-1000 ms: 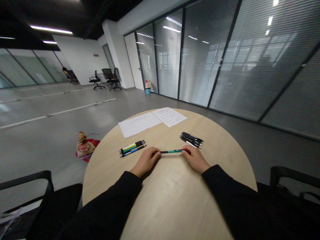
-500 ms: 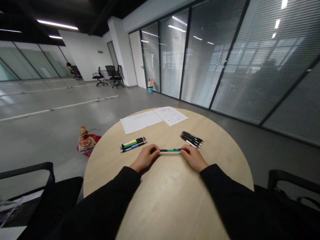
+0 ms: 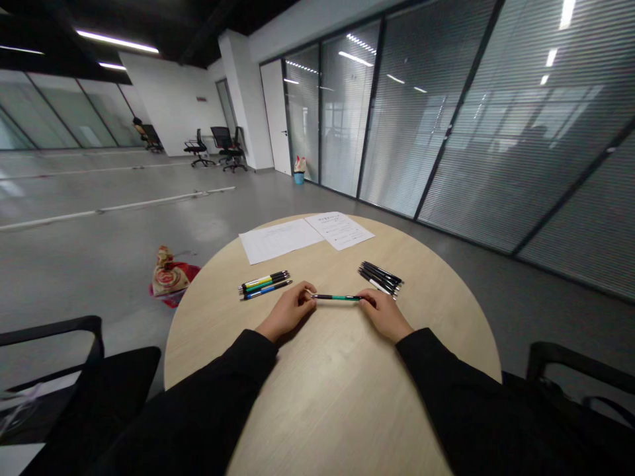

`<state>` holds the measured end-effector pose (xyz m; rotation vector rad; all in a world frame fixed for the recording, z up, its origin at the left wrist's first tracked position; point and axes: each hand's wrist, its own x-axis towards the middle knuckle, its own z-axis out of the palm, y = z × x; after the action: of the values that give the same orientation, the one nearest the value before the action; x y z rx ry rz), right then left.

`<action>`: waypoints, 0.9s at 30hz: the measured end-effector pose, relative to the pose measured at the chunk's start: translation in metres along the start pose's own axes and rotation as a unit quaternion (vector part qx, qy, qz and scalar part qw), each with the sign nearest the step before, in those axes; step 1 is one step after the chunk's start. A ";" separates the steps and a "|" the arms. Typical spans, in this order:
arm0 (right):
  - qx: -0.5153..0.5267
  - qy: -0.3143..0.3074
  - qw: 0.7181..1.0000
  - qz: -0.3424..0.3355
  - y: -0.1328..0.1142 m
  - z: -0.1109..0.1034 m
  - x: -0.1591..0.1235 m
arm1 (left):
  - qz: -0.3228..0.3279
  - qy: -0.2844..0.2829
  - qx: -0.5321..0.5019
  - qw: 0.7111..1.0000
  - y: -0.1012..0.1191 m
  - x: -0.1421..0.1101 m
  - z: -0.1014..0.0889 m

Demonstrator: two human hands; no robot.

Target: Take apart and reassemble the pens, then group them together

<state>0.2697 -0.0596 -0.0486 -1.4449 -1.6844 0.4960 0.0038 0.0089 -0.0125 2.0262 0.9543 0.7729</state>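
A pen (image 3: 336,297) with a green barrel and a dark section towards its left end lies level between my two hands, just over the near middle of the table. My left hand (image 3: 289,308) has thumb and forefinger closed about the pen's left tip. At the other end, my right hand (image 3: 385,313) pinches the pen, hiding that end. Left of my left hand, several coloured pens (image 3: 264,284) lie side by side, with yellow, green and blue barrels. Beyond my right hand is a group of several black pens (image 3: 381,276), one with a white barrel.
Two paper sheets, one blank-looking (image 3: 278,240) and one printed (image 3: 339,229), lie at the far side of the round wooden table (image 3: 317,396). Chairs with black armrests (image 3: 54,327) flank the table. A tied bag in a bin (image 3: 171,277) stands on the floor at left.
My left fingers have loosened slightly and parted around the tip, so more of the pen's left end shows. The right hand keeps its pinch. The camera view has shifted a little.
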 end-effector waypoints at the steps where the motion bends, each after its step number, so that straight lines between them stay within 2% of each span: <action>1: 0.000 -0.001 1.000 -0.001 0.000 0.000 0.000 | -0.001 -0.003 0.001 1.000 0.000 0.000 0.000; 13: -0.013 -0.013 1.000 -0.005 -0.002 0.000 0.000 | -0.004 -0.028 0.020 0.999 0.009 -0.002 -0.002; 18: -0.023 -0.029 0.999 -0.027 -0.005 -0.001 -0.001 | -0.016 -0.041 0.031 0.999 0.009 -0.002 -0.003; 27: -0.012 -0.015 1.000 -0.013 -0.009 -0.004 -0.002 | 0.006 -0.008 -0.029 1.000 -0.001 -0.001 0.002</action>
<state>0.2677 -0.0645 -0.0398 -1.4373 -1.7373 0.4866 0.0051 0.0078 -0.0145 1.9869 0.9024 0.7809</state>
